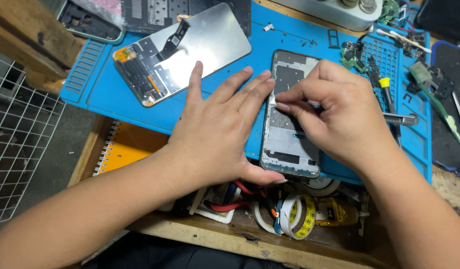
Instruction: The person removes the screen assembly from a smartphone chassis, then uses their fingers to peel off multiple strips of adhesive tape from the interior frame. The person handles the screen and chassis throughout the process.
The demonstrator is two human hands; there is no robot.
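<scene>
— Blue silicone covers the bench in my head-camera feed: a work mat (339, 169) with an opened phone frame (290, 144) lying lengthwise near its front edge, back side up, grey shielding exposed.

— How are the hands set?

— My left hand (220, 134) lies flat, fingers spread and extended, the fingertips (262, 82) pressed along the frame's left side and the thumb hooked under its near corner. It grips nothing; I read it as a brace, there to keep the frame from sliding on the mat. My right hand (334, 117) is curled over the frame's middle, thumb and forefinger pinched together on something small at the surface. What sits in that pinch is too small and too hidden for me to name.

— And around them?

— A detached display panel (182, 52) rests face down toward the mat's back-left corner, well apart from the hands, its flex cable upward. A screwdriver with a yellow collar (387, 97) lies near the right edge, just beside the right hand, apparently parked within reach. Loose circuit parts (352, 55) collect at the back-right corner. An orange spiral notebook (125, 147) pokes out beneath the mat's front-left edge, and tape rolls (295, 214) sit in the wooden tray below the front edge.
</scene>
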